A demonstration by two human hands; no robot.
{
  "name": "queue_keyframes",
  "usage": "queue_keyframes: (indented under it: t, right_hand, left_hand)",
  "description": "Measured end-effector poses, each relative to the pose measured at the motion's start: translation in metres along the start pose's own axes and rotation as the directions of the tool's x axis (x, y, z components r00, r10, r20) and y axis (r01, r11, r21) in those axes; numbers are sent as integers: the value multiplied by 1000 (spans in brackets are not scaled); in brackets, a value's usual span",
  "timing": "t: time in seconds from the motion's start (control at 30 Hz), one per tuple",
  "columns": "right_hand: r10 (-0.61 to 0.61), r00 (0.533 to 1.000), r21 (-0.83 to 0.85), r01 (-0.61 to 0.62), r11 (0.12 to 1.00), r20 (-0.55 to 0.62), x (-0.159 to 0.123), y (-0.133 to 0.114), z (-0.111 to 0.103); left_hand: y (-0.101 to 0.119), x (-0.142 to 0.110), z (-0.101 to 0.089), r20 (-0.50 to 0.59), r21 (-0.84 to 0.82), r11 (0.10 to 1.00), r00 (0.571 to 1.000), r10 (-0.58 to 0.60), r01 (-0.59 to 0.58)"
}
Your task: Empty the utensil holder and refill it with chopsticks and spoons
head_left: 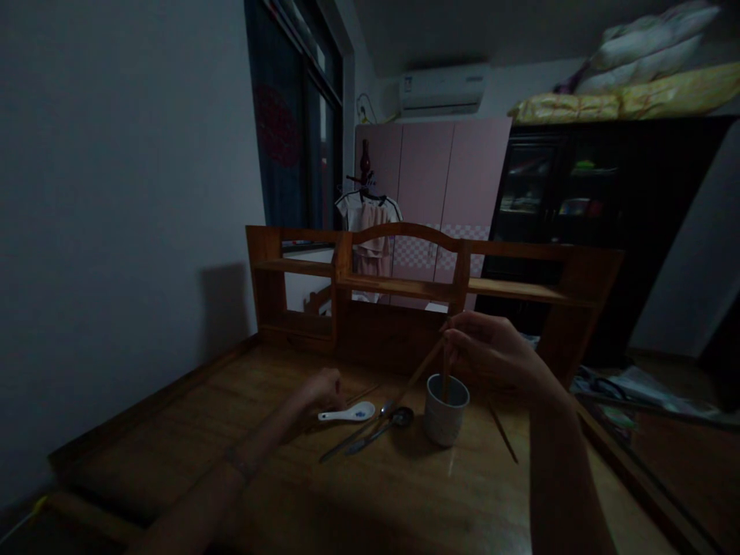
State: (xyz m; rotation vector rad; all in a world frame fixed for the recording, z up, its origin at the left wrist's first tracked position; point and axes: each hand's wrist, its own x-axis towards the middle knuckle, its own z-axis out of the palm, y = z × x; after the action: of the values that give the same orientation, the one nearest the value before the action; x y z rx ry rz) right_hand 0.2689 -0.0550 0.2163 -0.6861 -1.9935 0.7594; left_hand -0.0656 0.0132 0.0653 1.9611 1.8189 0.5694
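Observation:
My right hand (497,351) is closed on wooden chopsticks (445,370), pinching their upper ends; one stands with its tip inside a white cup (444,410) on the wooden desk (358,486), the other slants down to the left. My left hand (321,389) rests on the desk with fingers curled, touching the handle of a white ceramic spoon (350,414). Whether it grips the handle I cannot tell. Metal spoons (381,428) lie between the ceramic spoon and the cup.
A single chopstick (502,433) lies on the desk right of the cup. A wooden shelf unit (416,270) stands along the desk's back edge. Behind are a pink wardrobe (439,177), hanging clothes (370,223), a dark cabinet (578,200) and a window (294,123).

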Motion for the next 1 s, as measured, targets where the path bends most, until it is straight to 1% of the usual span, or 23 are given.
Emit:
queue_keyframes:
  t: [0.07, 0.13, 0.17, 0.2, 0.23, 0.27, 0.3, 0.33, 0.37, 0.43, 0.5, 0.6, 0.67, 0.77, 0.87, 1.0]
  right_hand:
    - [1, 1000, -12, -1, 1000, 10, 1, -1, 3]
    - [7, 999, 2, -8, 1000, 33, 3, 0, 8]
    - [8, 999, 12, -9, 1000, 46, 4, 2, 11]
    - [5, 998, 21, -6, 1000, 55, 6, 4, 14]
    - [0, 998, 29, -1, 1000, 61, 9, 7, 18]
    - [-6, 998, 32, 4, 999, 65, 11, 10, 22]
    - [-12, 998, 37, 10, 999, 63, 14, 13, 27]
    - [-22, 998, 44, 19, 999, 62, 17, 15, 31]
    - [-33, 998, 54, 30, 998, 57, 20, 17, 35]
    - [-65, 997, 85, 62, 994, 35, 24, 20, 42]
    - [-84, 996, 105, 82, 991, 8, 25, 21, 44]
    - [-36, 998, 50, 34, 998, 44, 23, 21, 41]
    - [25, 995, -24, -23, 999, 100, 20, 22, 37]
    - [75, 983, -65, -64, 996, 169, 15, 23, 33]
    - [65, 978, -31, -60, 998, 196, 11, 19, 30]
    - [70, 972, 21, -76, 997, 225, 8, 14, 27]
  left_hand:
    - [10, 3, -11, -45, 2, 999, 998, 49, -49]
    - [29, -2, -20, -90, -69, 984, 983, 159, -165]
    - [40, -7, -24, -112, -172, 946, 959, 260, -277]
    - [52, -15, -26, -96, -295, 878, 926, 366, -378]
    - [65, -23, -25, -55, -418, 805, 896, 441, -422]
    - [76, -32, -24, -3, -515, 742, 866, 500, -430]
    - [86, -41, -20, 23, -586, 689, 841, 540, -426]
    - [94, -48, -16, 13, -644, 644, 835, 549, -413]
    - [101, -54, -11, 14, -678, 625, 843, 537, -387]
    - [109, -59, 0, -16, -706, 614, 874, 485, -354]
    - [110, -59, 11, -74, -725, 598, 902, 424, -341]
    - [107, -55, 28, -158, -764, 556, 930, 333, -329]
    - [103, -54, 39, -167, -776, 550, 941, 294, -310]
    - [102, -55, 51, -126, -792, 543, 945, 301, -278]
    - [104, -57, 57, -84, -810, 528, 942, 324, -254]
    - [107, -59, 61, -108, -795, 535, 935, 339, -286]
